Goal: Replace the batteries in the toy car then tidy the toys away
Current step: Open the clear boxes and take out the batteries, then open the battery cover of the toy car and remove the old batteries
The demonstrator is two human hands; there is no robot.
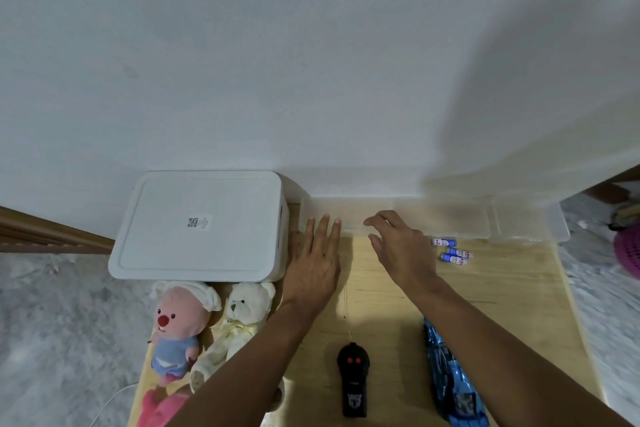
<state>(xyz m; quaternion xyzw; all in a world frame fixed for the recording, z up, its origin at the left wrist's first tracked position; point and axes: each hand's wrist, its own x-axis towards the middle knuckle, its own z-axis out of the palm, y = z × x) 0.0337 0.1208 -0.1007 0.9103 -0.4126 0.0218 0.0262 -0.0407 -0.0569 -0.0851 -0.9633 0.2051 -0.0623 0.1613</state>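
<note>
**A home, seen from floor level**

I read this as a room in a home; which room I cannot tell. A plain white wall (311,45) meets a wooden skirting board (52,232) above a mottled grey floor (52,322), and a low pale wooden board (502,305) sits against the wall. A lidded white storage box (197,225), a pink plush (176,322) and a cream teddy bear (242,315) look domestic to me.

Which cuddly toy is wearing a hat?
The pink plush with the red nose, left of the cream teddy bear: it wears a white cap, while the teddy's head is bare.
</note>
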